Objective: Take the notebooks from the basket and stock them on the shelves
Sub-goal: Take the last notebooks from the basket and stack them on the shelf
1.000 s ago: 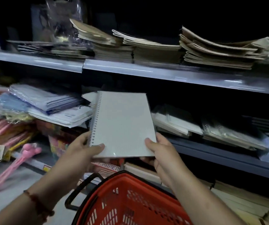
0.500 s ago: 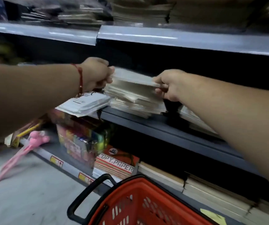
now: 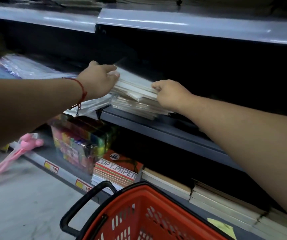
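Both hands on the notebook stack (image 3: 135,96), middle shelf (image 3: 165,129). Left hand (image 3: 99,80) curled over the stack's left edge, fingers closed on the top notebook (image 3: 132,78). Right hand (image 3: 170,94) pinches the right corner of the upper notebooks, fingers closed. Top notebook lies flat on the stack, slightly skewed. Red basket (image 3: 139,213) sits below, by the floor; contents not visible. Copy paper (image 3: 118,170) on the bottom shelf.

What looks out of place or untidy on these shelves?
The notebook stack on the middle shelf is uneven, its edges fanned and overhanging the shelf lip. Beside it, plastic-wrapped sheets also hang over the edge. A pink toy juts out over the floor.
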### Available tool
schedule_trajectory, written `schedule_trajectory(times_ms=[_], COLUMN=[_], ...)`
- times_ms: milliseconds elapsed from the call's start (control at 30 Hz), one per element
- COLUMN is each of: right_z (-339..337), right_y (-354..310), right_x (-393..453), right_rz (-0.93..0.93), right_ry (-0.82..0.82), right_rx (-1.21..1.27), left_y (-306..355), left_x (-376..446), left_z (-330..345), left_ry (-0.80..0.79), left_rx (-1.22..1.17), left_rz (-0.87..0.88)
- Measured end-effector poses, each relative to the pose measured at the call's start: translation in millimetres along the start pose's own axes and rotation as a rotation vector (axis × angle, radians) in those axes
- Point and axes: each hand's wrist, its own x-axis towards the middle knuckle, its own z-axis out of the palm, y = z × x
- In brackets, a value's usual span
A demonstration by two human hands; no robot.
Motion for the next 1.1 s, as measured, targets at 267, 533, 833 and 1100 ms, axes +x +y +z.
schedule_trajectory(times_ms=[267,533,833,1100], right_z=[-3,25,57,61], right_y=[21,66,131,168], right_x=[-76,-249,-397,-412], right_rz=[-0.17,-0.149,0.224,0.414], right_ry=[0.034,-0.248,-0.734,-0.752], right_rx=[-0.21,-0.36,-0.287,-0.258], left_y=[8,43,73,78], left_x=[-71,-242,-375,-431], left_z=[-3,40,91,99], left_ry=[0.094,-0.363,-0.747,-0.868], left_rx=[-0.046,-0.033,0.042,0.028], left_rz=[0.02,0.099,0.107,0.144])
